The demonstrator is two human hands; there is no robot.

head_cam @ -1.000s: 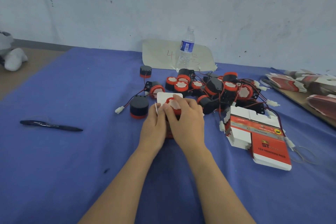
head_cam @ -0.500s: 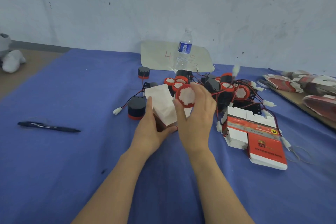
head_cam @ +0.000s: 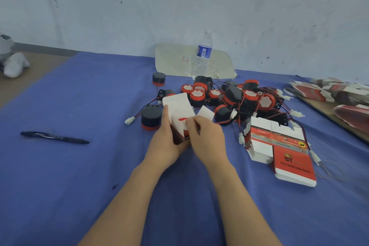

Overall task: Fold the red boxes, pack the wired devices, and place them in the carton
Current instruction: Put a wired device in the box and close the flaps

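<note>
My left hand (head_cam: 166,142) grips an opened red box (head_cam: 178,111) with its white flaps standing up, just above the blue cloth. My right hand (head_cam: 207,138) holds a red-and-black wired device (head_cam: 182,121) at the box's mouth, only its red rim showing between flaps and fingers. Behind them lies a tangled pile of wired devices (head_cam: 235,98) with red and black leads. A stack of flat red boxes (head_cam: 279,150) lies to the right of my hands. No carton is in view.
A lone black device (head_cam: 151,117) with a white plug sits left of the box, another (head_cam: 158,79) farther back. A water bottle (head_cam: 202,54) stands on a paper sheet by the wall. A black pen (head_cam: 55,137) lies at left. More flat boxes (head_cam: 331,94) pile at far right.
My right hand has brought the device down from in front of the raised box into the box's open mouth. The box has tilted upright in my left hand, nearer the cloth.
</note>
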